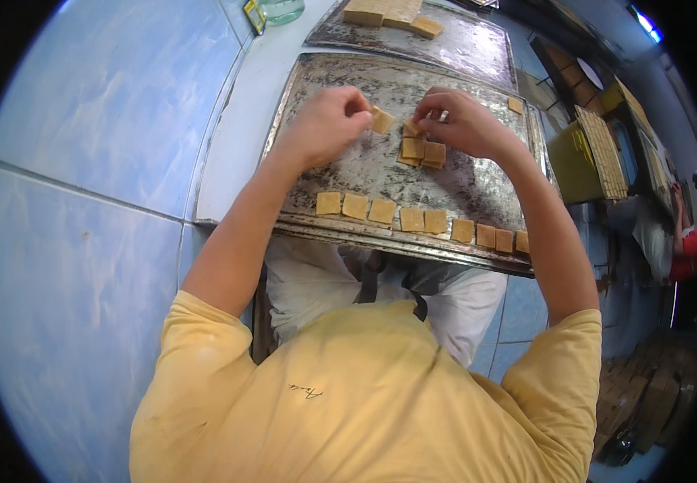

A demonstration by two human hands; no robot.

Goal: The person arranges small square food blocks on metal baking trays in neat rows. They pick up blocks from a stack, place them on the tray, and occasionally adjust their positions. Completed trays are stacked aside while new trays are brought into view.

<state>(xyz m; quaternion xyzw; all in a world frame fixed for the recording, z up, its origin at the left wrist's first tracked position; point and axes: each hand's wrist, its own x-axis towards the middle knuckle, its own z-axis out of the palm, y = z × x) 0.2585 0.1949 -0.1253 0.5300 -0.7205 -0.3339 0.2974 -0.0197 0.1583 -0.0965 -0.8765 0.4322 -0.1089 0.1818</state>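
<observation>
Between the thumb and fingers of my left hand (331, 124) is a thin square dough piece (383, 121), tilted above a worn metal baking tray (348, 163). My right hand (460, 121) pinches another square piece (410, 128) at the top of a small pile. Just below its fingers, the piled squares (423, 151) overlap in short stacks. Along the tray's near edge runs a row of single squares (383, 211), laid flat with narrow gaps; my right forearm covers the row's right end. One lone square (515, 105) lies near the far right corner.
Beyond the tray, a second metal tray (469, 45) carries a block of stacked squares (381, 11). A clear container (282, 9) stands at the back left beside the blue tiled wall (94, 108). To the right are a yellow-green bin (575, 163), cardboard boxes (632, 392) and another person's red sleeve (689, 255).
</observation>
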